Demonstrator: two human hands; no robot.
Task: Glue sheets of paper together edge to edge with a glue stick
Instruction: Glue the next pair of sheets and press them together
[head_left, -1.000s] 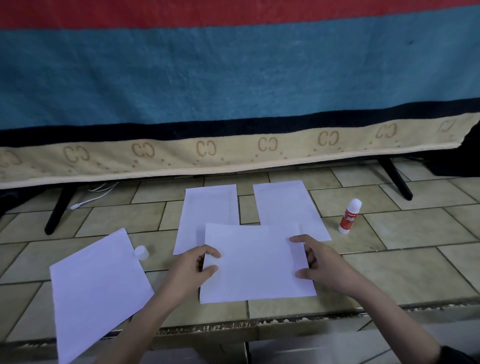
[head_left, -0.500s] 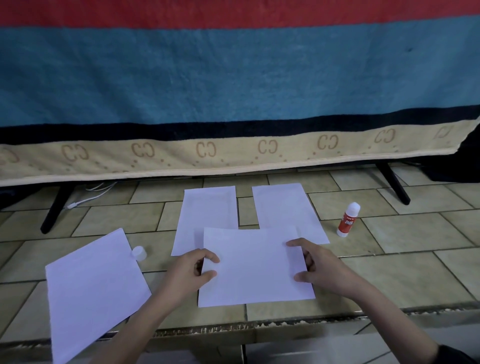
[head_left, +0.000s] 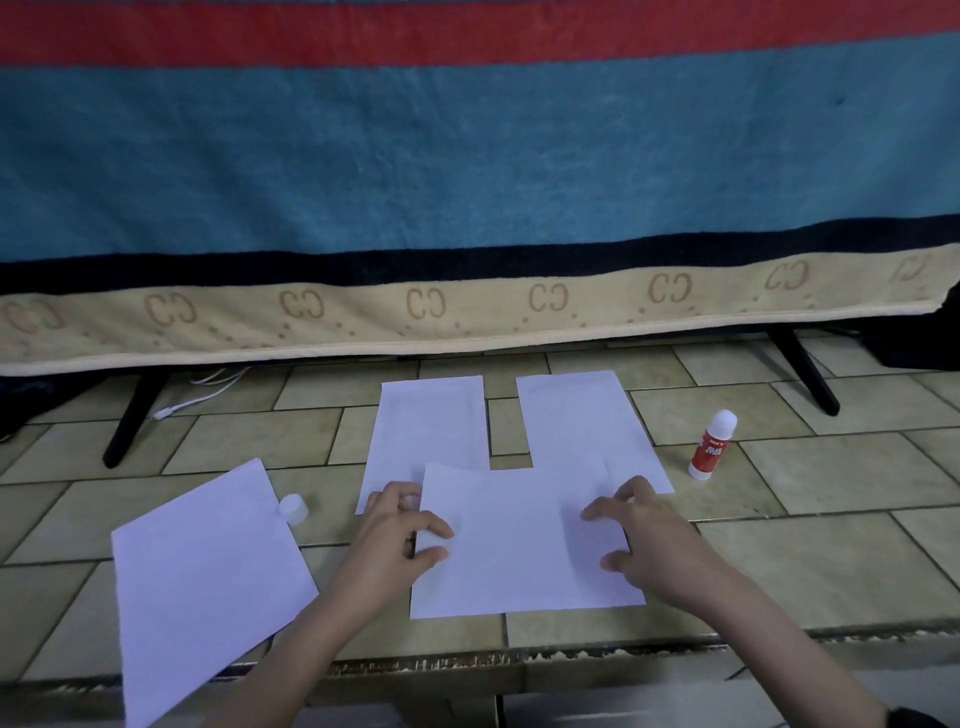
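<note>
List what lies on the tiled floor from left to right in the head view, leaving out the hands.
Loose tilted sheet → white cap → left far sheet → right far sheet → glue stick. The near sheet overlaps both far sheets, so it is left out.

Four paper sheets (head_left: 519, 545), one glue stick (head_left: 710, 446), one cap (head_left: 292, 507), two hands (head_left: 395, 540)
</note>
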